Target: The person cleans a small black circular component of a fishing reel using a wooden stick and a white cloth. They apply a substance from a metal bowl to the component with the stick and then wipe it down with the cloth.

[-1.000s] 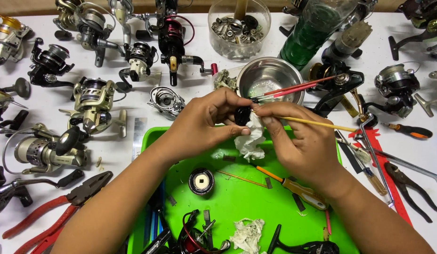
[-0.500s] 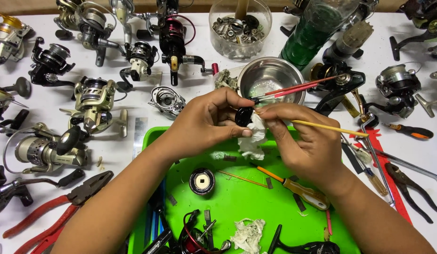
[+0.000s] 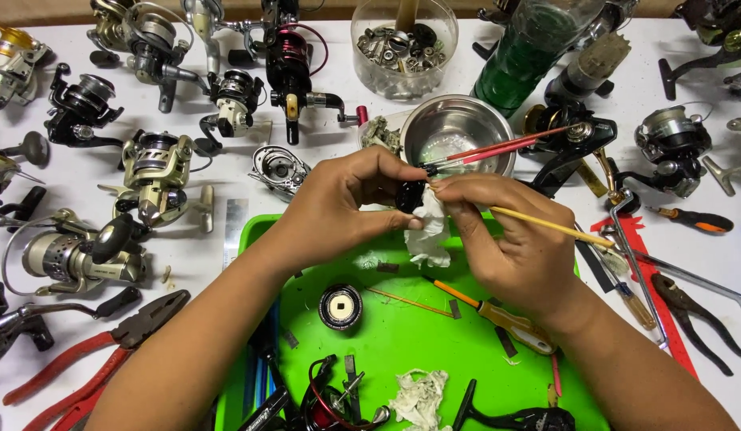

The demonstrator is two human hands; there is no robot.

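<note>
My left hand (image 3: pixel 338 209) pinches a small black round reel part (image 3: pixel 410 196) together with a crumpled white cloth (image 3: pixel 428 233) that hangs below it. My right hand (image 3: pixel 510 239) holds a thin yellow-handled brush (image 3: pixel 550 227) like a pen, its tip at the black part. Both hands meet above the far edge of a green tray (image 3: pixel 402 335), just in front of a steel bowl (image 3: pixel 457 132). Two red-handled brushes (image 3: pixel 498 148) rest across the bowl's rim.
The tray holds a black spool (image 3: pixel 341 306), an orange-handled screwdriver (image 3: pixel 498 318), a dirty rag (image 3: pixel 418 397) and reel pieces. Several fishing reels (image 3: pixel 159 172) crowd the white table on the left and right. Red pliers (image 3: pixel 91 355), black pliers (image 3: pixel 694 315), a green bottle (image 3: pixel 530 52) and a parts tub (image 3: pixel 402 48) lie around.
My right hand has shifted the yellow brush slightly, its handle tilting a little lower to the right. The left hand keeps the black part and cloth in place.
</note>
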